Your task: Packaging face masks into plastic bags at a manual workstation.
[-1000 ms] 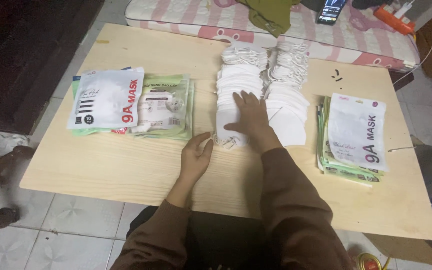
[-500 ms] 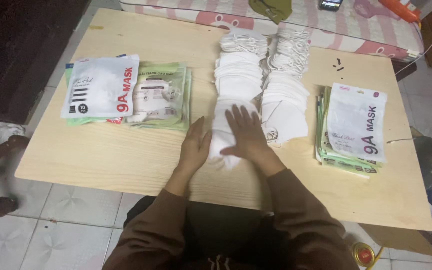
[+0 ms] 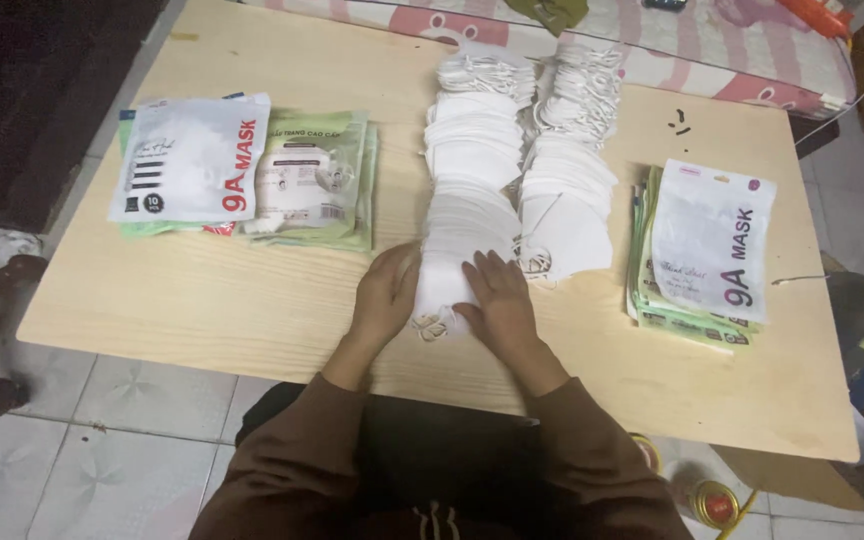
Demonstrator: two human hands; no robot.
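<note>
Left hand [image 3: 384,295] and right hand [image 3: 497,300] flank near end of left overlapping row of white fabric face masks [image 3: 464,215]; row runs near-far; fingers flat, loosely spread on nearest mask.

Long dark-brown sleeves cover both arms to the wrists; left hand [image 3: 384,296] and right hand [image 3: 497,303] are bare, ringless.

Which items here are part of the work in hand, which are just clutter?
In hand: left hand and right hand on the near row of white fabric masks; second white mask row; printed pouch stacks.

Lying about: pink striped mattress; yellow-capped can.
</note>
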